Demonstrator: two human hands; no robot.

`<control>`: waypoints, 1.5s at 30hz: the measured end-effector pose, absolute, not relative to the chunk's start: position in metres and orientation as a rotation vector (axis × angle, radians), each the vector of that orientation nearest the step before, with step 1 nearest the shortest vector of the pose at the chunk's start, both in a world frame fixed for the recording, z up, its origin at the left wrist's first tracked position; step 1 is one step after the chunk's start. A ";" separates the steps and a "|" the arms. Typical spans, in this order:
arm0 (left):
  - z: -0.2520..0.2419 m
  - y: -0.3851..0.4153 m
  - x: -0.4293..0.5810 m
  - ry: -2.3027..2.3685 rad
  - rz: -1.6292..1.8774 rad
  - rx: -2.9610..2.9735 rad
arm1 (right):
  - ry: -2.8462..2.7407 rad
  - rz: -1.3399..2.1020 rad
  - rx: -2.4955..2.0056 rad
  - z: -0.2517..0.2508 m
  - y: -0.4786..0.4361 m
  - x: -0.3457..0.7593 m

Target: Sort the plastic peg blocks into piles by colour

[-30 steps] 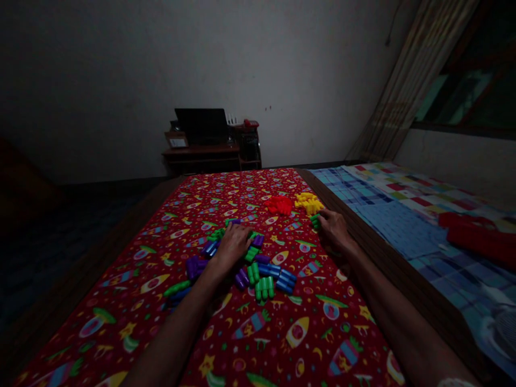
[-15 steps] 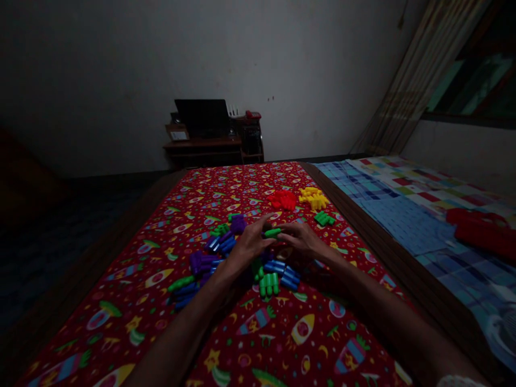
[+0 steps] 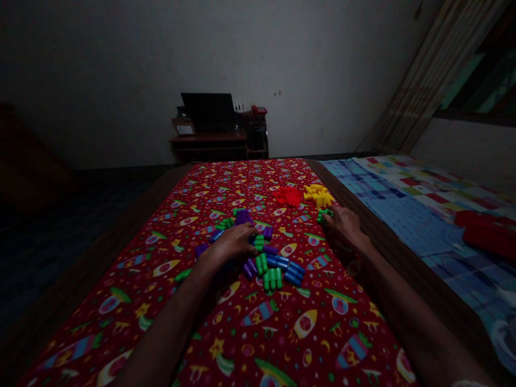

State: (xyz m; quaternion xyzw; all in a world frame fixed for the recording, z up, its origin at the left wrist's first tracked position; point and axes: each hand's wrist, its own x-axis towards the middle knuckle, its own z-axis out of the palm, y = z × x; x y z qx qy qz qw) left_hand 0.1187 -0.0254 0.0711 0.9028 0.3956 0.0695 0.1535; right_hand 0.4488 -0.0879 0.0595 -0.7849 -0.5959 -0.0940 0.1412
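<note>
My left hand (image 3: 234, 243) reaches over a mixed pile of plastic toy blocks shaped like joined tubes. Its thumb and fingers close around the near end of a green block (image 3: 259, 242). Purple blocks (image 3: 243, 217) and blue blocks (image 3: 278, 261) lie around it, some hidden under the hand. Farther right, my right hand (image 3: 344, 223) is down on the cloth, its fingertips pinching at green blocks (image 3: 323, 216); the fingers partly cover these. Close to the left hand's wrist side lies another green block (image 3: 183, 274).
A red block heap (image 3: 287, 196) and a yellow block heap (image 3: 318, 195) sit beyond my right hand on the red patterned cloth (image 3: 258, 344). At the far wall stands a desk with a monitor (image 3: 208, 110). A bed with a checked cover (image 3: 403, 215) is on the right.
My hands were together in the middle around a green block. Now the right hand has moved right to the green blocks, and the left has lowered onto the mixed pile.
</note>
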 end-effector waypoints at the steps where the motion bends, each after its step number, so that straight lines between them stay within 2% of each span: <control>1: 0.072 -0.024 0.120 1.155 0.201 2.577 | -1.687 -0.289 -2.263 0.061 -0.088 0.447; 4: 0.075 -0.021 0.126 1.122 0.265 2.508 | -1.692 -0.193 -2.048 0.065 -0.087 0.428; 9: 0.080 -0.033 0.142 0.941 0.482 2.366 | -1.925 0.458 -1.372 0.061 -0.093 0.367; 12: 0.079 -0.043 0.147 0.932 0.527 2.346 | -2.000 0.616 -1.243 0.057 -0.098 0.344; 19: 0.073 -0.023 0.123 1.049 0.402 2.425 | -1.865 0.418 -1.539 0.065 -0.083 0.401; 23: 0.068 -0.003 0.103 1.121 0.598 2.566 | -1.888 0.223 -1.859 0.066 -0.079 0.449; 26: 0.061 0.012 0.085 1.336 0.781 2.615 | -1.904 0.211 -2.009 0.066 -0.079 0.473; 29: 0.051 0.023 0.068 1.563 0.789 2.568 | -1.859 0.229 -2.094 0.067 -0.077 0.486; 34: 0.042 0.028 0.061 1.614 0.575 2.407 | -1.759 0.173 -2.144 0.066 -0.075 0.489; 39: 0.056 0.025 0.071 1.556 0.498 2.327 | -1.793 0.060 -2.077 0.075 -0.078 0.481; 42: 0.068 0.022 0.077 1.616 0.608 2.221 | -1.789 -0.011 -1.963 0.085 -0.084 0.462; 45: 0.078 0.014 0.086 1.576 0.800 2.135 | -1.880 0.085 -1.754 0.089 -0.090 0.427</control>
